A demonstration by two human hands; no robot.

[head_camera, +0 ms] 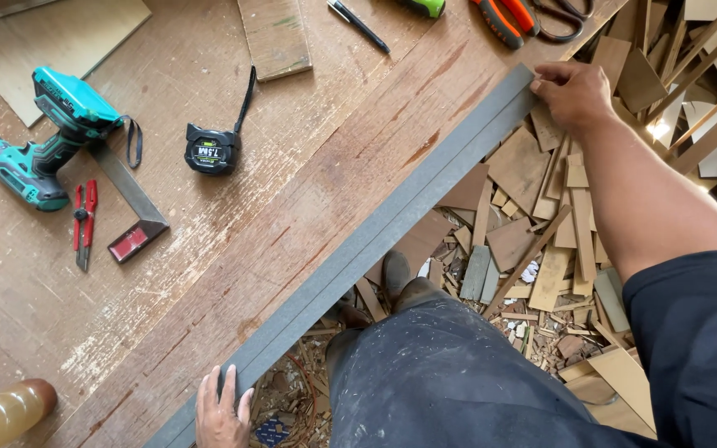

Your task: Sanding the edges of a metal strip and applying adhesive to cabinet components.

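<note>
Dark paint-flecked trousers (pixel 450 373) fill the bottom of the view, a shoe (pixel 395 275) below them on a floor littered with wood offcuts (pixel 541 241); left hand (pixel 222 411) lies flat on the near end of a long grey strip (pixel 375 241), fingers spread, pressing and not wrapped round it; the strip runs along the edge of the wooden desk (pixel 292 191), apparently two grey lengths side by side; right hand (pixel 573 93) at the far end, fingers curled over the strip's end, grip closed on it. Judgement: to do this well, keep both ends pressed so the lengths stay flush with the desk edge and with each other, no bowing mid-span. On the desk further out: black tape measure (pixel 211 149); red-handled pliers (pixel 85 224); metal try square (pixel 130 203); teal cordless drill (pixel 39 141); farther still, a black pen (pixel 360 25) and orange-handled cutters (pixel 504 18).
</note>
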